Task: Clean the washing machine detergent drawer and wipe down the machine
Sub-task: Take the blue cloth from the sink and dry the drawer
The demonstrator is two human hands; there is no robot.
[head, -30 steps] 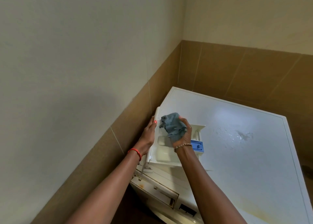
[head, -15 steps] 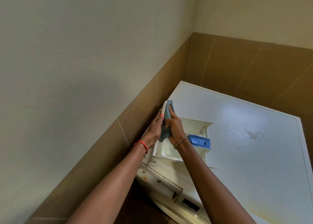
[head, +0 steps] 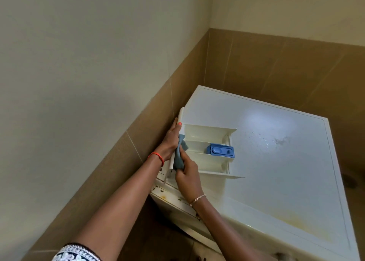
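Note:
The white detergent drawer (head: 209,136) lies on top of the white washing machine (head: 276,162), near its left edge, with a blue insert (head: 221,150) in its middle compartment. My left hand (head: 169,140) grips the drawer's front panel from the wall side. My right hand (head: 186,174) holds a grey-blue cloth (head: 179,155) against the inner face of that panel. The cloth's lower part is hidden in my fingers.
The machine stands in a corner with brown tiled walls (head: 276,67) close on the left and behind. Its top has water marks (head: 280,141) and a yellowish stain (head: 308,223). The open drawer slot (head: 173,196) shows below my right wrist.
The cloth has slid down the drawer's front panel with my right hand, from the upper end toward the lower end. My left hand keeps its grip on the panel.

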